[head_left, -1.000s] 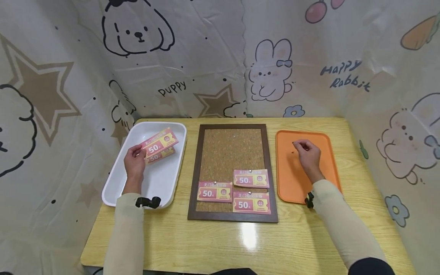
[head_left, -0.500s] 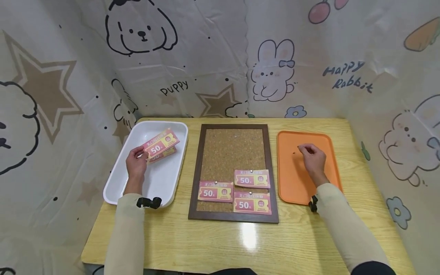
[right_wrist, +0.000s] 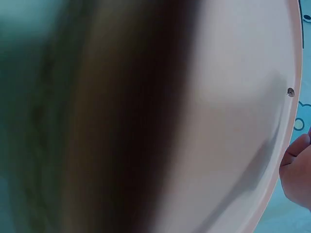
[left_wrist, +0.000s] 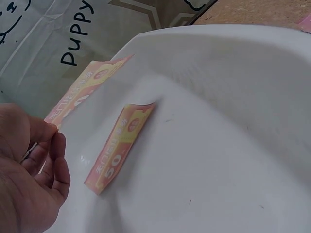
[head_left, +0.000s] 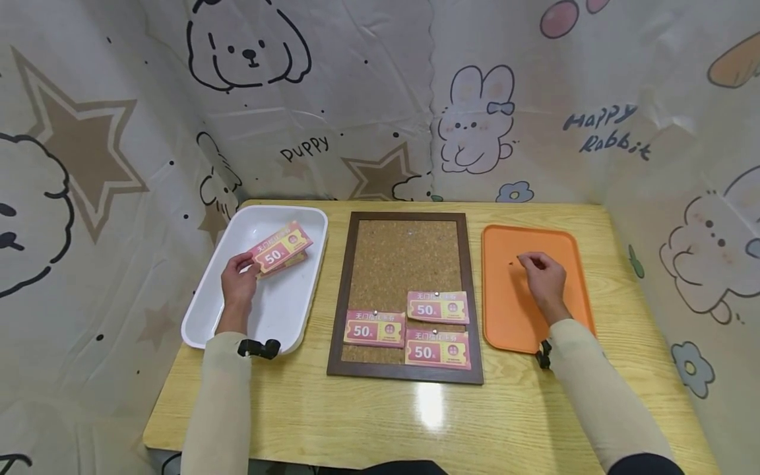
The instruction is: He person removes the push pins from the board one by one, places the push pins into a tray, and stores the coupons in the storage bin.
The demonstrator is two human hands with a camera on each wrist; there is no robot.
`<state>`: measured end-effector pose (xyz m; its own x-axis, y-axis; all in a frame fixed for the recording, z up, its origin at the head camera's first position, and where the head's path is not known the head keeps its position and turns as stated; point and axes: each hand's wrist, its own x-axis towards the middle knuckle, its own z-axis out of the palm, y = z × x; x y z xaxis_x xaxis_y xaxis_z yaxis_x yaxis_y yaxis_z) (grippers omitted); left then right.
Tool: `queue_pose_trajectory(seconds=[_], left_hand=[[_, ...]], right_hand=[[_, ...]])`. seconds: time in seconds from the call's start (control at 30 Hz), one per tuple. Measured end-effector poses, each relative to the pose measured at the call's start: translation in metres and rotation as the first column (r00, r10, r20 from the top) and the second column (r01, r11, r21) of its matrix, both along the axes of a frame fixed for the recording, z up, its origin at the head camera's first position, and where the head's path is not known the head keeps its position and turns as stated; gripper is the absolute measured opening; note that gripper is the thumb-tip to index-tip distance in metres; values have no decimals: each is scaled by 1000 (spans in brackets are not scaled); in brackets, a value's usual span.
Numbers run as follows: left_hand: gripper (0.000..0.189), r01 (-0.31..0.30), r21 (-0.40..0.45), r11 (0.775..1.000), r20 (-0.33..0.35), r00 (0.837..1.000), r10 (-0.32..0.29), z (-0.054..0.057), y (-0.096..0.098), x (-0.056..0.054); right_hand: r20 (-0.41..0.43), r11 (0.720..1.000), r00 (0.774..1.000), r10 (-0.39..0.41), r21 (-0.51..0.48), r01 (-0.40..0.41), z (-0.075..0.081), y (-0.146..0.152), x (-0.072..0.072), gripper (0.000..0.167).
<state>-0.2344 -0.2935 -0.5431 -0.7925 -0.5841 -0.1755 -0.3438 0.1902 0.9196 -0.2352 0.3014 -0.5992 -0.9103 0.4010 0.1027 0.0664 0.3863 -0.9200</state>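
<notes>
Over on the left, the white basin (head_left: 279,310) has a single loose coupon (left_wrist: 121,148) inside, lying on its floor with the ends curling up slightly. Across the wooden table (head_left: 332,422), the shallow orange tray (head_left: 505,316) carries one tiny dark pin (head_left: 510,264), and the right wrist view, half blocked by a blur, shows it near the rim. Between the two sits the framed corkboard (head_left: 404,257), three pink-and-yellow coupons (head_left: 375,328) up on its lower part, each with a small tack (head_left: 375,313) at its top edge. Now to the grip: the left hand (head_left: 238,285) has a raised coupon (head_left: 280,247) pinched by thumb and fingers right at its near end, the rest of the strip slanting up and away to the right. It's over the basin, clear of the coupon below yet partly covering it from the head view. And the right hand (head_left: 546,280), above the tray, has thumb and forefinger together on a small dark piece (head_left: 520,256), too small to make out, just beside the pin.
</notes>
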Motion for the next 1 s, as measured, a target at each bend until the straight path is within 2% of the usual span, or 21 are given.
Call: queue_pose_trajectory(seconds=[0.47,0.67,0.8,1.0], left_hand=[[35,7,-62,998,36,999,-4,-10,-6,3],[37,36,-77,996,50,998,-32,-12,-6,5],[38,45,-77,996,69,997,-40,-14,-7,7],[38,61,-88,994,72,996,-55,-17,-7,7]], right_hand=[[101,999,995,-9,45,5,-6,3,0,25],[132,999,991,-3,54,-4,-10,8,2,27],[133,995,991,-1,98,-12,-11,9,2,27],[180,990,984,3,140,-29,-11,10,3,30]])
